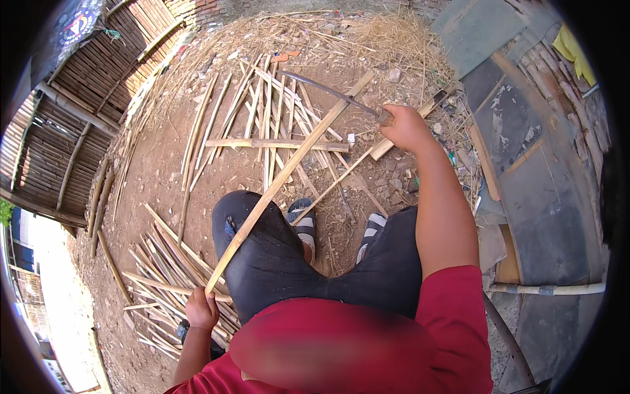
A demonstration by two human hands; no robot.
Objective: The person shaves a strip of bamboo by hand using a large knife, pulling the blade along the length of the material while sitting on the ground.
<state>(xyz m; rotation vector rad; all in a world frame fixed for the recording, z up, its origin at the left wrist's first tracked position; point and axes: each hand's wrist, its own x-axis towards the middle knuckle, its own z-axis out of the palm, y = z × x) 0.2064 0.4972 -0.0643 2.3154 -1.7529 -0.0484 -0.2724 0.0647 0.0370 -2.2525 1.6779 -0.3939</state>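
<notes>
The left hand (201,308) is seen low in the view, beside the left thigh, with its fingers clamped around the near end of a long bamboo strip (282,177). From that grip the strip runs up and to the right, across the left knee of the dark trousers (275,262), and its far end reaches out over the ground. The right hand (403,126) is held out in front on a raised forearm, its fingers closed around the handle of a curved blade (325,88). The blade is a long, thin, dark sickle-like knife that arcs up and to the left from the fist, and it is seen crossing the far part of the held strip; whether blade and strip touch cannot be told.

Two feet in striped sandals (303,223) are planted on the bare earth (157,171) between the knees. A scatter of split bamboo strips (269,118) is spread on the ground ahead, some lying crosswise over others. A second heap of strips (164,276) is piled on the ground just beside the left hand. Dry straw (394,39) is strewn further off, and a woven bamboo fence (79,105) is seen on the left. A red shirt sleeve (453,308) covers the right upper arm.
</notes>
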